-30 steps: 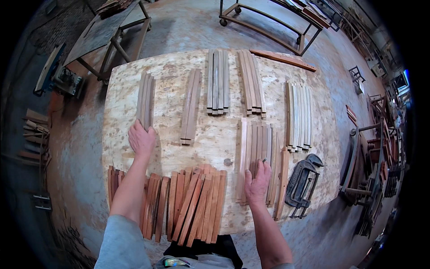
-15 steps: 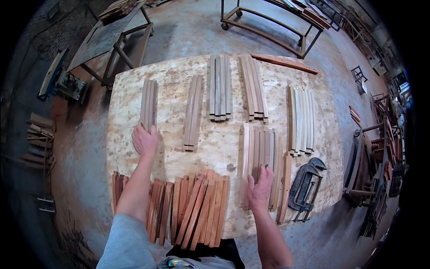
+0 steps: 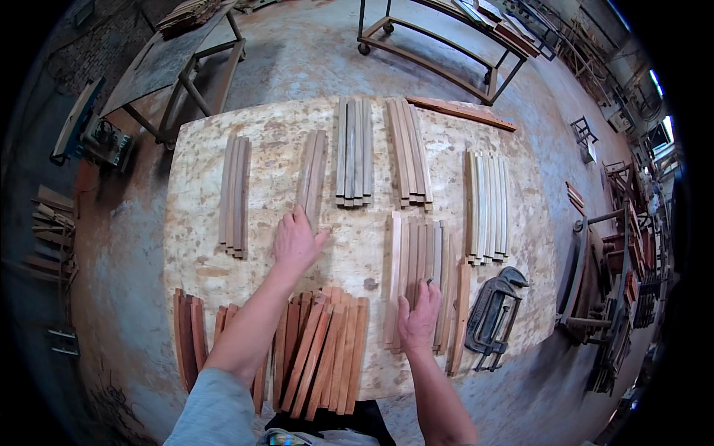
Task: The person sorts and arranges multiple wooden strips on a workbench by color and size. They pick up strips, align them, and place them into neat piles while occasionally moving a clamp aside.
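My left hand [image 3: 296, 244] reaches over the near end of a small group of pale brown wooden strips [image 3: 312, 167], its fingertips touching them. Its fingers are stretched out and the thumb stands apart. Between the fingers of my right hand [image 3: 418, 318] is a small thin stick [image 3: 430, 281] with a dark end, too small to name. That hand rests over a row of brownish and pale strips [image 3: 422, 249], covering part of them. Another narrow group of strips [image 3: 235, 195] lies to the left of my left hand.
Grey strips [image 3: 354, 152], light brown strips [image 3: 409, 152] and whitish strips [image 3: 488, 204] lie farther back on the blotchy worktable [image 3: 201, 160]. Reddish strips [image 3: 327, 353] fill the near edge. A black G-clamp [image 3: 487, 316] lies at right. A wheeled metal frame [image 3: 424, 52] stands beyond.
My left hand has moved right, from the leftmost strips to the neighbouring group. My right hand stays over the same row. The whole view has shifted slightly.
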`<state>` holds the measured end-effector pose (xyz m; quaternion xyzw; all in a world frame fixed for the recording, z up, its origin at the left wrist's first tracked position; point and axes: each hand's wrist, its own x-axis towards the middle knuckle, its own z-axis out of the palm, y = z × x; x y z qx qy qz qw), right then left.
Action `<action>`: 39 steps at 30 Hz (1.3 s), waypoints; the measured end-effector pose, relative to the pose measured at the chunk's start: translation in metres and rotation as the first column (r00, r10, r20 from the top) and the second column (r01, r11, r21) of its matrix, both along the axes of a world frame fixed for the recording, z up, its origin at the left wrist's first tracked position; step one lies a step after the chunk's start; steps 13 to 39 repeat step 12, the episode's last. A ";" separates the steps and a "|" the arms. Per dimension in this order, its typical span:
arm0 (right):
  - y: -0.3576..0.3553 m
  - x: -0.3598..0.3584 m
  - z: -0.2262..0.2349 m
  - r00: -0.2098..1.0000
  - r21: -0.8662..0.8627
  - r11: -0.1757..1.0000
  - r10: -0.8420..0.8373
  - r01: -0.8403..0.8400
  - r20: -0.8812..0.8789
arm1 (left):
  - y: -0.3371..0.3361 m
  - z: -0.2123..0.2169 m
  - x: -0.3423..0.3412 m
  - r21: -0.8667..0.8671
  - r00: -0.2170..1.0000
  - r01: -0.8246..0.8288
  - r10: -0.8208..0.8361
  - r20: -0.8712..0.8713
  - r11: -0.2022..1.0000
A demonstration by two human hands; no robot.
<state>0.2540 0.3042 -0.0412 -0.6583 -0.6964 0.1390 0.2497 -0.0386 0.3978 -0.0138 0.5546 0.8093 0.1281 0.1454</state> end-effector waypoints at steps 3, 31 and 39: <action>0.000 -0.001 -0.002 1.000 0.000 1.000 -0.004 0.004 -0.002 | 0.010 -0.012 -0.007 -0.020 0.998 -0.051 0.050 -0.046 0.998; 0.000 0.001 -0.002 1.000 -0.002 1.000 -0.005 0.005 -0.015 | 0.005 -0.036 -0.055 -0.178 0.487 -0.210 0.261 0.834 0.961; 0.000 0.001 -0.002 1.000 -0.002 1.000 -0.005 0.005 -0.015 | 0.005 -0.036 -0.055 -0.178 0.487 -0.210 0.261 0.834 0.961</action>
